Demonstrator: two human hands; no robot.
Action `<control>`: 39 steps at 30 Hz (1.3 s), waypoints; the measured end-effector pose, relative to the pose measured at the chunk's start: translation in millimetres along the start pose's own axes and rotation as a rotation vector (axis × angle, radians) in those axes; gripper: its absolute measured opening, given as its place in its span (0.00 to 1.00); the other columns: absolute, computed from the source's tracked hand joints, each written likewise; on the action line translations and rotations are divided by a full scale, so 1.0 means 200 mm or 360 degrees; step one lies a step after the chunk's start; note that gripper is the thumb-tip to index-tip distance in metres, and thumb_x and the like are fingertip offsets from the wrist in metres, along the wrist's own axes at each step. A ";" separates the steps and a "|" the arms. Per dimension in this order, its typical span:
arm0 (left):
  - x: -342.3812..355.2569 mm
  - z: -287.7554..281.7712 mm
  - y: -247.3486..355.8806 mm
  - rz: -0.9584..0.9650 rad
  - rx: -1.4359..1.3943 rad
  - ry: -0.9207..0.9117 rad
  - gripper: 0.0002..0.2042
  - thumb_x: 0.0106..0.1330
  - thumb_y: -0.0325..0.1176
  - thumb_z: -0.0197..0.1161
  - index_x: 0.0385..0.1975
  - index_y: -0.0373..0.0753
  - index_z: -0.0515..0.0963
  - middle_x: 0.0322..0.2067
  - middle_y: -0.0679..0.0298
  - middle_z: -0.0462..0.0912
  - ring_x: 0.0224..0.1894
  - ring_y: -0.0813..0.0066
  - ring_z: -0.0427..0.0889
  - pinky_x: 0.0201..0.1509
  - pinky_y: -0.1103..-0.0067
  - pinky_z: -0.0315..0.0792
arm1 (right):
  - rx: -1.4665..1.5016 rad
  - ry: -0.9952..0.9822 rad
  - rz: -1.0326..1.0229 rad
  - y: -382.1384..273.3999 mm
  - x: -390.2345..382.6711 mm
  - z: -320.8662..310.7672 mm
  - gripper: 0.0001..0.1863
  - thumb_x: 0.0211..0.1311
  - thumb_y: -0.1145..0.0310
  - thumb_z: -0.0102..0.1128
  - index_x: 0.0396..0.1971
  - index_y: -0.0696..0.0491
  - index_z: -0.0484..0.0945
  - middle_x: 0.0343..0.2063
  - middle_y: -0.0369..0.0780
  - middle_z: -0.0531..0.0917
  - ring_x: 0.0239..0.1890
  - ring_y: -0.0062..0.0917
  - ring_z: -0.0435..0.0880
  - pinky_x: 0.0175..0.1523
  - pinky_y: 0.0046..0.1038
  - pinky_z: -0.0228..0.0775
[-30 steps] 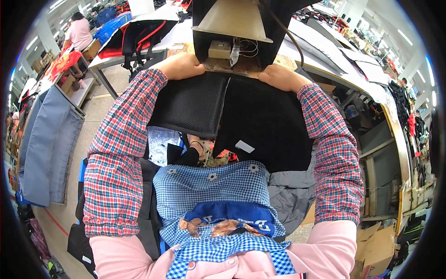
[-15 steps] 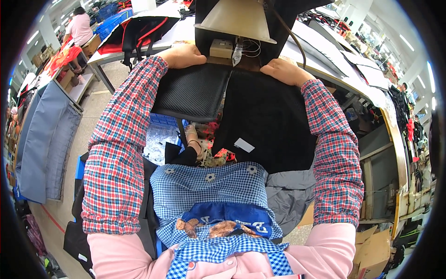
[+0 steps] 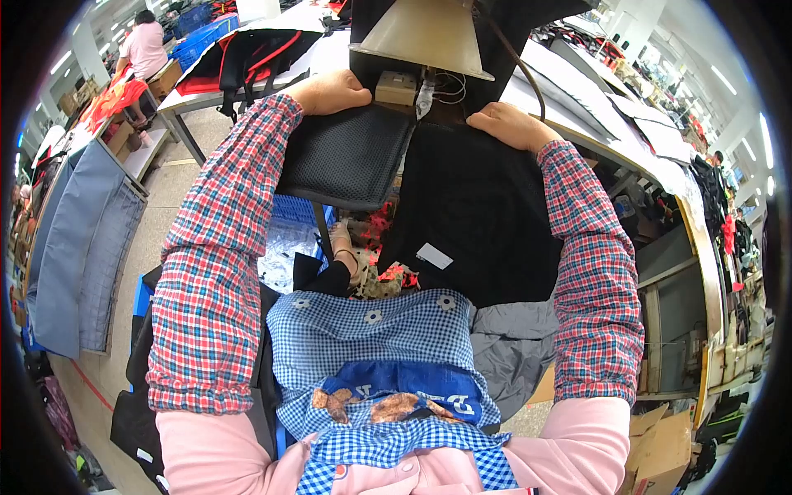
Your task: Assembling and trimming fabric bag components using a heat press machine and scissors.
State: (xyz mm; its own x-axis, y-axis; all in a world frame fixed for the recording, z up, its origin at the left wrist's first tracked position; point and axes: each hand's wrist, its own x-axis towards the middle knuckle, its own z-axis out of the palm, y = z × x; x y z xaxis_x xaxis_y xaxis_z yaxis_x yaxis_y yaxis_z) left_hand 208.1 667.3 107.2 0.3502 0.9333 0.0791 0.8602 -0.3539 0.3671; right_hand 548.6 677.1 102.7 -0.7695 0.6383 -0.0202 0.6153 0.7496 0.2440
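My left hand (image 3: 330, 91) rests on the far edge of a black mesh fabric panel (image 3: 346, 157) that lies over the table edge. My right hand (image 3: 511, 125) presses flat on a larger black fabric piece (image 3: 478, 214) with a small white label (image 3: 434, 256), which hangs down toward my lap. Both hands sit just in front of a sewing machine (image 3: 396, 87) under a beige cone-shaped lamp shade (image 3: 425, 37). Both arms wear red plaid sleeves. A blue checked apron (image 3: 371, 346) covers my lap.
Grey fabric (image 3: 516, 351) lies at my right knee. A blue crate (image 3: 301, 219) stands under the table. Grey-blue panels (image 3: 78, 239) hang at left. A person in pink (image 3: 144, 49) sits at the far-left table with a black and red bag (image 3: 252, 54). Cardboard boxes (image 3: 660, 445) stand at lower right.
Both hands have slid the black fabric pieces farther away, toward the sewing machine. The mesh panel now lies higher on the table.
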 end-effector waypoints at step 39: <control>-0.74 0.10 0.43 0.0237 0.0589 0.0572 0.25 0.70 0.46 0.51 0.17 0.33 0.80 0.18 0.48 0.80 0.25 0.50 0.82 0.33 0.61 0.77 | 0.0167 0.0018 0.0959 0.04 -0.83 -0.16 0.20 0.69 0.57 0.51 0.35 0.61 0.81 0.29 0.46 0.84 0.33 0.35 0.82 0.42 0.35 0.73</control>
State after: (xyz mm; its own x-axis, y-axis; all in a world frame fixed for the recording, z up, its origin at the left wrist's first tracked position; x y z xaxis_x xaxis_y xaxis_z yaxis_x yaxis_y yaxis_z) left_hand 238.0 497.8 109.3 0.3852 0.8103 0.4417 0.9068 -0.4211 -0.0182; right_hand 675.8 571.8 139.0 -0.2820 0.9540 0.1019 0.9561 0.2706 0.1124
